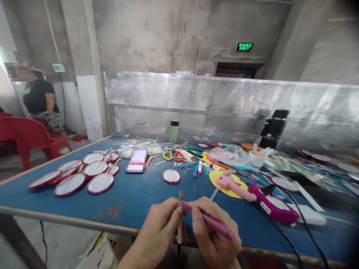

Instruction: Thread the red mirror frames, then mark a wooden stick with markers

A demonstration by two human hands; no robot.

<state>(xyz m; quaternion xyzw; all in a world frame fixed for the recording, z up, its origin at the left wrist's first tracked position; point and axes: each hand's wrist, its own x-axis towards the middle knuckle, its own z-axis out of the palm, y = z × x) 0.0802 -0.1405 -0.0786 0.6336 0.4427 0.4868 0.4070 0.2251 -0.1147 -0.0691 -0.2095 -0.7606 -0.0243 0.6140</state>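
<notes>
My left hand (160, 228) pinches a thin wooden stick (180, 216) and holds it upright over the near edge of the blue table (134, 198). My right hand (214, 233) grips a pink pen-like tool (209, 221), and its tip touches the stick near the top. Both hands are closed around what they hold.
Several round red-rimmed discs (84, 173) lie at the left, one more disc (171, 176) near the middle. Two glue guns, pink (231, 185) and purple (273, 207), lie at the right with black cables. Scissors, sticks, a green bottle (173, 131) and clutter fill the back. A person stands far left beside red chairs.
</notes>
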